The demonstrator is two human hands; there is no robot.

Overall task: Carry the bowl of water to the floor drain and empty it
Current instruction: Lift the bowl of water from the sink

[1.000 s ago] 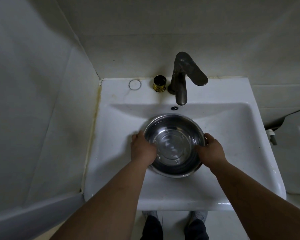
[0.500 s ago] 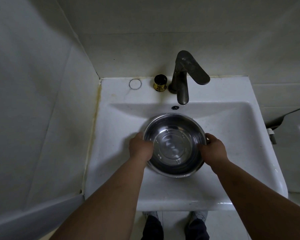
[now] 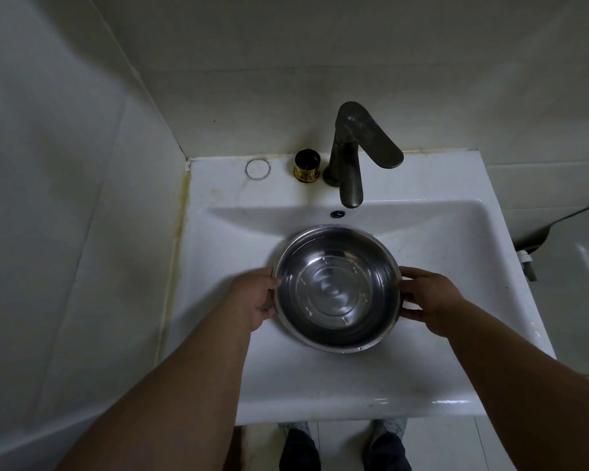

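Note:
A round steel bowl (image 3: 337, 288) holding clear water sits in the white sink basin (image 3: 449, 253), just below the tap. My left hand (image 3: 252, 300) grips the bowl's left rim, thumb on top and fingers under the edge. My right hand (image 3: 429, 300) holds the right rim the same way. The water surface shows ripples. No floor drain is in view.
A dark tap (image 3: 352, 164) rises behind the bowl, its spout above the far rim. A small brass cap (image 3: 306, 166) stands left of it. Tiled walls close in on the left and back. My feet (image 3: 344, 447) stand on the pale floor below the sink's front edge.
Both hands slid outward from over the bowl's sides to its rim. The bowl has stayed in about the same place in the basin.

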